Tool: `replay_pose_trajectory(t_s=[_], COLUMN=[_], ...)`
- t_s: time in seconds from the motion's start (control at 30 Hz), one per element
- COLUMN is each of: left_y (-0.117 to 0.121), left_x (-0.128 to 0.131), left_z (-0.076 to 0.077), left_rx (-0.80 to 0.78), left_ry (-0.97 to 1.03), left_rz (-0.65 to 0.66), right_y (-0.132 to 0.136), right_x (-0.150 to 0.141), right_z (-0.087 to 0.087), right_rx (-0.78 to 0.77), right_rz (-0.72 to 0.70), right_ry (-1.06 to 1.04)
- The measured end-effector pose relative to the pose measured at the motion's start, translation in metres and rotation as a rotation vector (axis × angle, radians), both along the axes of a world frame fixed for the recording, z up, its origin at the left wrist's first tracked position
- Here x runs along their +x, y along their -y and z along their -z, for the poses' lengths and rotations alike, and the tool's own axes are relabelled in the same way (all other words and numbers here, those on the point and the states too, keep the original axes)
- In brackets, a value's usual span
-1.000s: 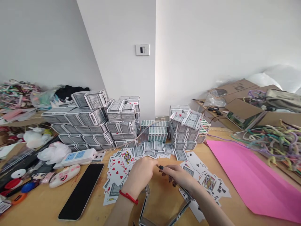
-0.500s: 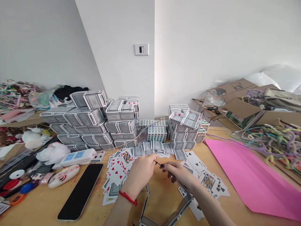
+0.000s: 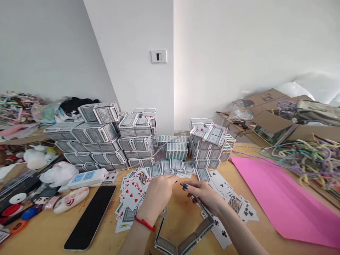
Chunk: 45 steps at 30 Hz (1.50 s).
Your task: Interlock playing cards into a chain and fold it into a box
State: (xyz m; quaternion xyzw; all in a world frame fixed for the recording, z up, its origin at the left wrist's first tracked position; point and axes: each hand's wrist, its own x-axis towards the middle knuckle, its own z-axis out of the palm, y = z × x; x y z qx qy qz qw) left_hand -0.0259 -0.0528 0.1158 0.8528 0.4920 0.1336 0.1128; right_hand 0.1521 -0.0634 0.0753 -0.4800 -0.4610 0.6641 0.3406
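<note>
A strip of folded playing cards (image 3: 166, 244) bends into an open loop below my hands, its patterned card backs facing inward. My left hand (image 3: 158, 194), with a red cord round the wrist, curls over the strip's left end; its fingertips are mostly hidden behind the hand. On the other side, my right hand (image 3: 204, 194) is closed round the strip's right end, thumb and index finger pointing left. A small gap parts the fingertips of the two hands. Loose heart cards (image 3: 131, 193) lie left of my hands, and club cards (image 3: 221, 182) lie to the right.
Stacked blocks of folded cards (image 3: 98, 132) rise at the back left, with a smaller stack (image 3: 205, 152) behind my right hand. A black phone (image 3: 91, 216) and a white power strip (image 3: 87, 177) lie left. Pink paper (image 3: 281, 202) covers the right side, near cardboard boxes (image 3: 276, 124).
My fingertips have drawn slightly apart, the right hand shifting a little to the right. The card loop has risen slightly, and more of its lower part shows.
</note>
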Motion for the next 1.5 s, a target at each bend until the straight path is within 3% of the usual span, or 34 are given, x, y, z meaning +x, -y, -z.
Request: replay_pose_trajectory(t_s=[0.2,0.37,0.6,0.97,1.5], left_y=[0.0002,0.0007,0.0019,0.0033,0.0038], left_x=[-0.0007,-0.0018,-0.0039,-0.0065,-0.0052], left_z=[-0.0035,-0.0036,-0.0064,-0.0098,-0.0074], left_rx=[-0.023,-0.022,0.003,0.082,0.074], left_ry=[0.012,0.026,0.029,0.078,0.086], left_rz=[0.011,0.014,0.005,0.002,0.020], right_y=[0.0000,-0.0002,0.0011,-0.0013,-0.0024], right_x=[0.0003,-0.0002,0.0012,0.0022,0.0017], right_z=[-0.0040,-0.0027,-0.0059,-0.0071,0.0006], right_rx=[0.112,0.078,0.058,0.061,0.056], right_rz=[-0.053,-0.022,-0.123,-0.145,-0.142], right_ry=[-0.004,0.000,-0.163,-0.134,-0.146])
